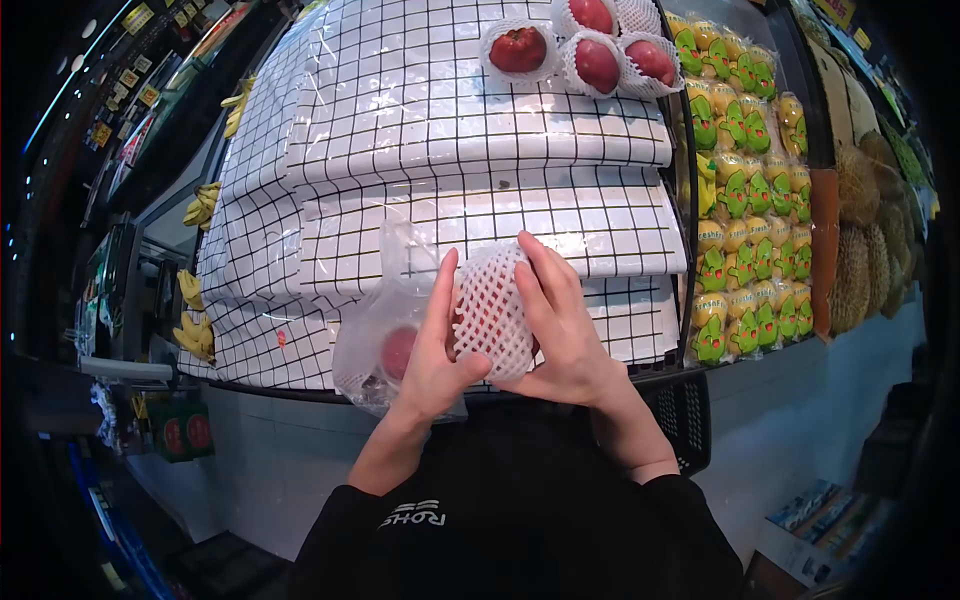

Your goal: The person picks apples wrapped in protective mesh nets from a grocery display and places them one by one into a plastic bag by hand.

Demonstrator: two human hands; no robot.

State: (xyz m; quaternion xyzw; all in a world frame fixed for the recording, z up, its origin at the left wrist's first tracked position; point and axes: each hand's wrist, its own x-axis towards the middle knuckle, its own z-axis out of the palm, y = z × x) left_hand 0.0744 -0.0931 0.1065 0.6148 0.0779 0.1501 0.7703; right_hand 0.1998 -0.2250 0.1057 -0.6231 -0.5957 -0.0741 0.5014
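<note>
Nearest to us was our own black shirt (520, 500), and beyond it our two hands reached over the checkered cloth (400, 130) of the fruit stand. Our left hand (432, 360) and right hand (568, 335) were both partly open, curved around opposite sides of a red fruit in a white foam net (493, 310), so we had it cradled between them above the front of the stand. The net already covered most of that fruit. Just beside our left hand lay a clear plastic bag (362, 325) with a red fruit (398, 352) inside; we could not tell whether the bag touched our wrist. At the back, one netted apple (518, 49) sat beside a cluster of netted fruit (597, 66), already wrapped and set out, while the fruit between our hands was, we judged, not yet placed.
</note>
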